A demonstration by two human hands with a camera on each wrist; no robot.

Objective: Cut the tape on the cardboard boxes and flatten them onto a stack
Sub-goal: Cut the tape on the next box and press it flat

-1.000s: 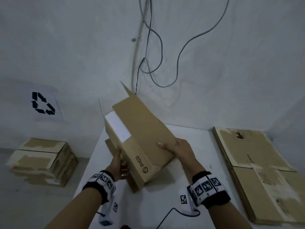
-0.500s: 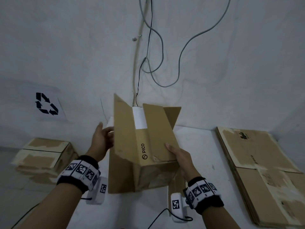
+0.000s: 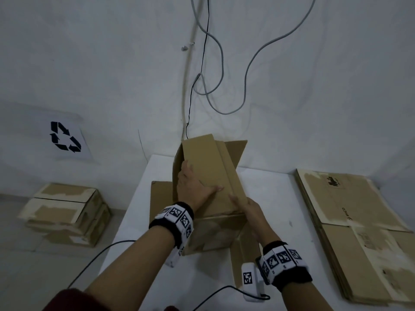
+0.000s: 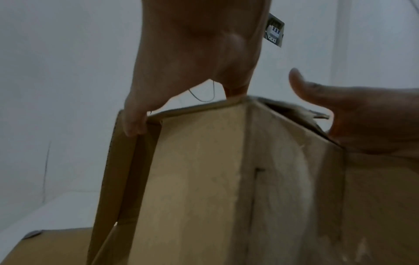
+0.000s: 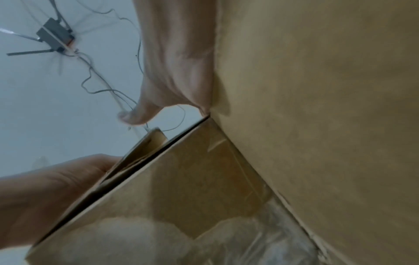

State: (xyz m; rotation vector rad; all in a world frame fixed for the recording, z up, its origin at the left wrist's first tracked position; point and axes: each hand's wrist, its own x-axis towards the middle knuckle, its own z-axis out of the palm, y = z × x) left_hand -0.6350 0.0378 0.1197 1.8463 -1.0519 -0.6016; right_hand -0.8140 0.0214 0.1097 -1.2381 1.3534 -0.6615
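A brown cardboard box with its end flaps open stands skewed on the white table. One flap lies flat on the table to the left. My left hand lies spread on the box's upper panel with straight fingers reaching its left edge. In the left wrist view a fingertip of the left hand touches the edge of the box. My right hand lies along the panel's right edge. In the right wrist view the right hand lies flat against the cardboard, thumb free.
A stack of flattened boxes lies on the table's right side. Several taped boxes sit on the floor at the left under a recycling sign. Cables hang on the wall behind. A wrist cable trails off the table's left edge.
My left hand has moved from the box's left side onto its upper panel. The box has turned and leans over, so its printed face no longer shows. My right hand stays at the right edge.
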